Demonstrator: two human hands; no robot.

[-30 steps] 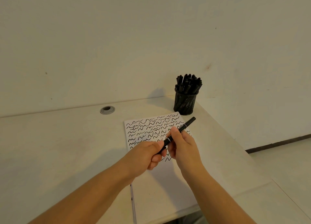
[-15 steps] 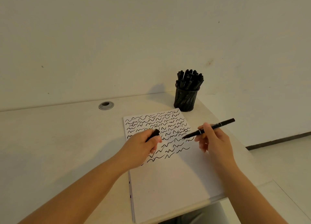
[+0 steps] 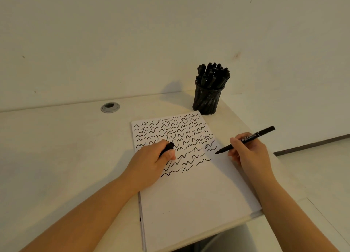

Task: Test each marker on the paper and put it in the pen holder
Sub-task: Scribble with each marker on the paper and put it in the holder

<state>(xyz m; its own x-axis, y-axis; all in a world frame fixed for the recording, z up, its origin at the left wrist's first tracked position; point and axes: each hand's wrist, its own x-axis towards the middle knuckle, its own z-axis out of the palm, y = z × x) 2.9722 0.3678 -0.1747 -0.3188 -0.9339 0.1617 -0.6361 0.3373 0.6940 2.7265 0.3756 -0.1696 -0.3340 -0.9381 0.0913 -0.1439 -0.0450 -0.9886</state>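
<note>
Right hand [image 3: 250, 153]: my fingers are pinching the marker [image 3: 246, 139], tip hovering at the paper [image 3: 189, 195] edge; contact unclear.
Left hand [image 3: 151, 162]: I'm curling around the cap [image 3: 167, 147], mostly hidden.
Pen holder [image 3: 207, 99]: standing beyond the paper, holding markers.

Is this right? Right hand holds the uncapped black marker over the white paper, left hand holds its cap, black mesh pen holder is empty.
Not quite. The head view shows the black mesh pen holder full of black markers, not empty. The rest stands.
</note>
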